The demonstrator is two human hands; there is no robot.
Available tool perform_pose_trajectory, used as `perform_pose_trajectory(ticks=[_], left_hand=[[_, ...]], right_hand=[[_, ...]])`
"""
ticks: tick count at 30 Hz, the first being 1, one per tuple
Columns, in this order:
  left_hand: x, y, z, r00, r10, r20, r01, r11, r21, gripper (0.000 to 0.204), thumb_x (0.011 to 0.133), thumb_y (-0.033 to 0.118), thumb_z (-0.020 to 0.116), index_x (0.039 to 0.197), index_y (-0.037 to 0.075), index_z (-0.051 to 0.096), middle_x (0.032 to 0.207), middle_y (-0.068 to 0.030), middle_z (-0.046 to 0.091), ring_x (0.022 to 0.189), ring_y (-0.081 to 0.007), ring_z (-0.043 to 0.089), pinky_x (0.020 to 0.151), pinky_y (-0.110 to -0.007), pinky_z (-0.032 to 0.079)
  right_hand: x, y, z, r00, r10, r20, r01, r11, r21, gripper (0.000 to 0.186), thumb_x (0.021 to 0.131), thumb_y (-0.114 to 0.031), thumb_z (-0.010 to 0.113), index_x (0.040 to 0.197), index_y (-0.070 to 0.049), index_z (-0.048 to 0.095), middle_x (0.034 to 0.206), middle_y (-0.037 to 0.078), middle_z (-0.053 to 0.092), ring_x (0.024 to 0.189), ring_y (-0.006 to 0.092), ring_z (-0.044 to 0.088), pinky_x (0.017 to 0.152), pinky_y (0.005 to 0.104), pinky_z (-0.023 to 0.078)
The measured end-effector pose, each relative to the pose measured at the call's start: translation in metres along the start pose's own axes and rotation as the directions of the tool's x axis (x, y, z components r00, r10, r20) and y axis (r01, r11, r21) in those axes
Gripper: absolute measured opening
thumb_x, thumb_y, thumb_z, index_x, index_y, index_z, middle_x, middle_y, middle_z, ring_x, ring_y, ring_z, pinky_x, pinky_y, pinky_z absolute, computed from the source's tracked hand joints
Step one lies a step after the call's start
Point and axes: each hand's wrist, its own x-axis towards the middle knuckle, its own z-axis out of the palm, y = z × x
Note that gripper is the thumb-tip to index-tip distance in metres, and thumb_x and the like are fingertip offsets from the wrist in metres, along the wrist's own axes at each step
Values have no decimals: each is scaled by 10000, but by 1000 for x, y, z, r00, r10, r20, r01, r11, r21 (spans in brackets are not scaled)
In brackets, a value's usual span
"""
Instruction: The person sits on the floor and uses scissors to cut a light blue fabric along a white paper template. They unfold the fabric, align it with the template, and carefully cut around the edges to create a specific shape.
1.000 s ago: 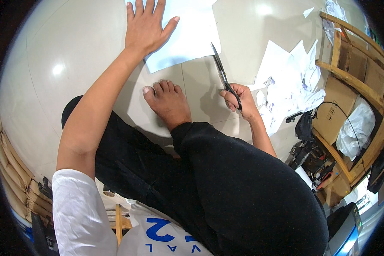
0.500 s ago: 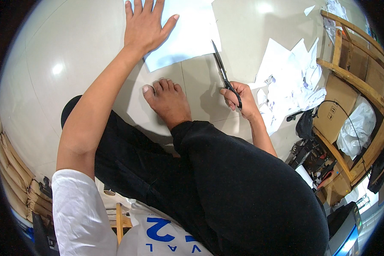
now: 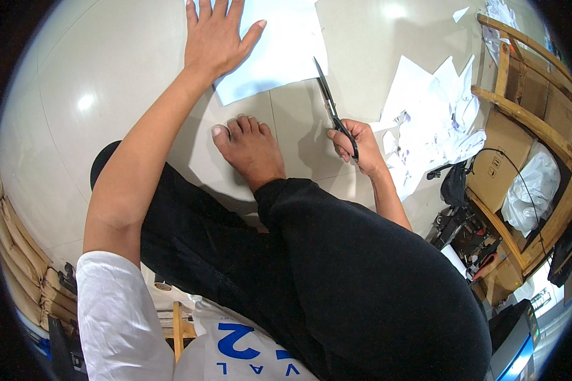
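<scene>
A white sheet of paper (image 3: 279, 47) lies on the tiled floor at the top of the view. My left hand (image 3: 215, 38) rests flat on its left side, fingers spread. To the right, my right hand (image 3: 357, 146) grips the black handles of a pair of scissors (image 3: 327, 95). The blades look closed and point up and away, their tip just over or beside the sheet's lower right corner. I cannot tell whether the tip touches the paper. My bare foot (image 3: 251, 149) stands just below the sheet's near edge.
A heap of cut paper scraps (image 3: 432, 120) lies right of the scissors. One small scrap (image 3: 461, 14) is farther off. A wooden frame (image 3: 527, 114) with a cardboard box (image 3: 499, 152) and a white plastic bag (image 3: 534, 190) stands along the right side. Beige cushions (image 3: 19, 247) are at left.
Almost nothing differs. The scissors and my right hand have shifted very slightly; my left hand stays on the paper.
</scene>
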Motion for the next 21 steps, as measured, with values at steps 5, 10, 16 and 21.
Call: perform_pose_trajectory(ticks=[5,10,16,21], left_hand=[[-3,-5,-2,1000,-13,9,13,1000,17,941,1072,555,495,1728,-29,156,1780,-334,113,1649,-540,47,1339,-645,37],[2,0,1,1000,10,-13,-10,1000,-8,940,1072,559,495,1731,-21,159,1782,-330,114,1650,-537,45,1340,-642,35],[-4,-5,1,1000,-9,-2,9,1000,8,939,1073,562,492,1732,-16,156,1783,-328,114,1651,-535,47,1341,-640,35],[-1,-4,2,1000,-2,-14,2,1000,10,939,1072,563,492,1732,-17,160,1782,-329,119,1651,-535,52,1341,-640,37]], right_hand=[[3,0,3,999,-1,33,0,1000,23,326,966,-193,789,717,-124,591,555,-39,549,445,46,476,430,227,334],[-2,-2,-1,1000,31,4,-31,999,-10,299,988,-174,772,743,-109,613,567,-29,570,453,49,482,449,234,353],[2,1,5,999,25,26,-25,1000,14,314,982,-180,774,726,-111,605,561,-26,564,447,52,484,437,235,350],[0,-1,5,1000,21,12,-21,1000,-3,331,975,-185,780,713,-110,593,553,-19,559,439,56,485,430,240,348]])
